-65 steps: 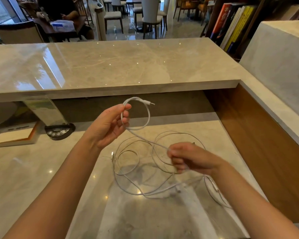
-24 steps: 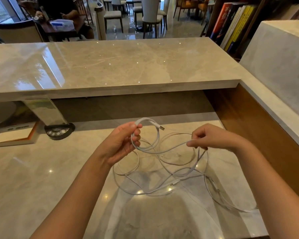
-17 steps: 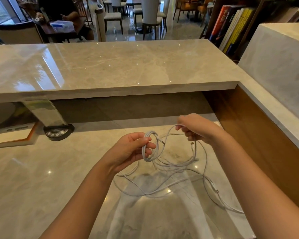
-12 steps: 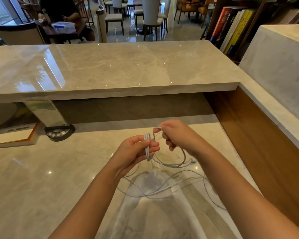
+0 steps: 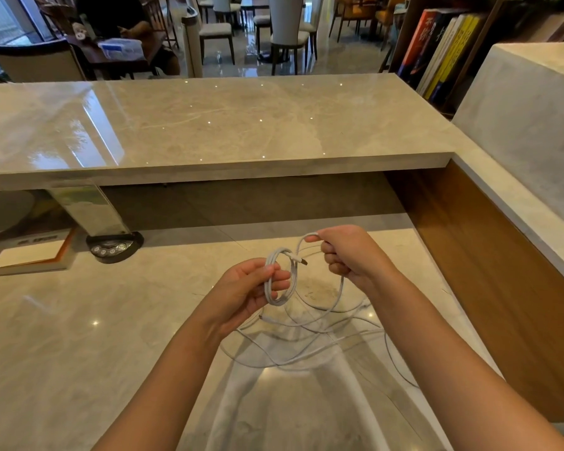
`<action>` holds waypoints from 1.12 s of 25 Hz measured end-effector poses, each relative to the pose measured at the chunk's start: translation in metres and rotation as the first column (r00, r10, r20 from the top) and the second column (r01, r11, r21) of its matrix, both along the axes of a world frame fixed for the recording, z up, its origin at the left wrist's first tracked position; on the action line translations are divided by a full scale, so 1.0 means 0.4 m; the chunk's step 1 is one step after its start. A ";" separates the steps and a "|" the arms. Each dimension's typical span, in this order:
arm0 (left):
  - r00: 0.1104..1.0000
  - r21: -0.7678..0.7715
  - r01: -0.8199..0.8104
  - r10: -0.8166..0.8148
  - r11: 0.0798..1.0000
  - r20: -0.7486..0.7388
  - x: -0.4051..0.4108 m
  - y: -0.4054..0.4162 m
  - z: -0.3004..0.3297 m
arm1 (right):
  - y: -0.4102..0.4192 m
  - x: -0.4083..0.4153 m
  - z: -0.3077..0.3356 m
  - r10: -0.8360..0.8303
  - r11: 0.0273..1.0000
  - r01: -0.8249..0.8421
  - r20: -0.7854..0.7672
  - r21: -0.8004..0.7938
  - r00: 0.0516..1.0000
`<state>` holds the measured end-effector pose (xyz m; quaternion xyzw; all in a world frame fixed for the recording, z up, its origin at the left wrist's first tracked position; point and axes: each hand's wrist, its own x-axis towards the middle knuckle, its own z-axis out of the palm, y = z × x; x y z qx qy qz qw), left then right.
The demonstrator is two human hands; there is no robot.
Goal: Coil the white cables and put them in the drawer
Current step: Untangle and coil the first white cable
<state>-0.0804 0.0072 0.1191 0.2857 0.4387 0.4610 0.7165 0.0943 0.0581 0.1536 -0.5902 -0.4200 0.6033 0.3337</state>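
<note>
Both forearms reach in from the lower edge and meet over the pale marble surface [image 5: 79, 336]. The left hand [image 5: 245, 292] is turned palm inward, its grip clenched around a small coil [image 5: 282, 278] of white cable: thumb and fingertips pinch several stacked loops, and one plug end sticks out toward the right near the top of the coil. The right hand [image 5: 345, 252] sits slightly higher and farther away, knuckles up and fingers curled, its grip grasping a strand of the same cable that arches over its forefinger and runs down toward the coil. Below and between the hands, the loose cables [image 5: 306, 346] lie in wide tangled loops on the surface, trailing to the right under the right forearm. A raised counter ledge [image 5: 209, 125] runs across behind, with a round black base [image 5: 114, 247] beneath it at left.
</note>
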 end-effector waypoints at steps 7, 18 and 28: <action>0.988 0.008 -0.118 0.117 0.993 0.097 0.029 0.011 -0.024 | -0.135 -0.101 -0.042 0.047 0.749 -0.452 0.642 0.485 0.766; 0.823 -0.167 -0.339 0.378 0.926 0.424 0.027 0.029 -0.024 | -0.184 -0.053 -0.181 -0.259 0.475 -0.549 0.705 0.688 0.660; 0.867 0.127 -0.091 0.016 0.988 0.498 0.025 0.004 -0.030 | -0.118 0.065 -0.132 0.074 0.960 -0.163 0.356 0.229 0.932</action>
